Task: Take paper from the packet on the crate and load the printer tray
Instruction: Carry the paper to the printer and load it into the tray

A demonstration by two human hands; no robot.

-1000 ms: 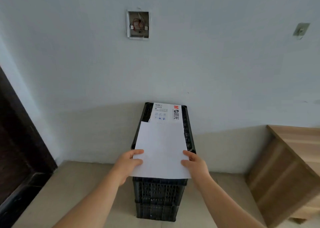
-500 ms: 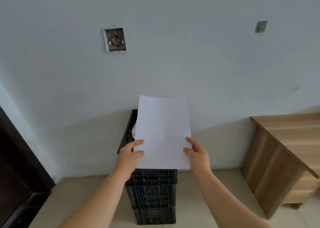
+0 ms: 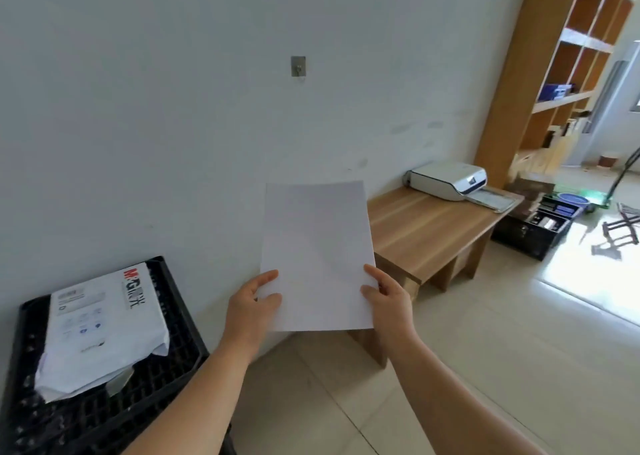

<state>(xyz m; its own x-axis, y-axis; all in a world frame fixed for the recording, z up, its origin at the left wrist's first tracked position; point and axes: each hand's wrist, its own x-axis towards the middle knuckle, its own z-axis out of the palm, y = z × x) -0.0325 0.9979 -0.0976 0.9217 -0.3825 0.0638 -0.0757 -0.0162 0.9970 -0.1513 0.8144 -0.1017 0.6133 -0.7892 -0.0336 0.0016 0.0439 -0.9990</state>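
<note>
I hold a white sheaf of paper (image 3: 317,246) upright in front of me, my left hand (image 3: 251,311) gripping its lower left edge and my right hand (image 3: 388,300) its lower right edge. The opened white paper packet (image 3: 100,330) lies on the black plastic crate (image 3: 173,357) at the lower left. A white printer (image 3: 446,179) sits at the far end of the low wooden bench (image 3: 426,233), to the right beyond the paper. Its tray (image 3: 493,198) sticks out flat toward the right.
A tall wooden shelf unit (image 3: 554,73) stands behind the printer. A black box of items (image 3: 533,226) sits on the tiled floor past the bench. The white wall runs along the left and back.
The view has swung right: the crate and packet now lie at the lower left and the bench and printer have come into sight. The paper has left the packet and is held up.
</note>
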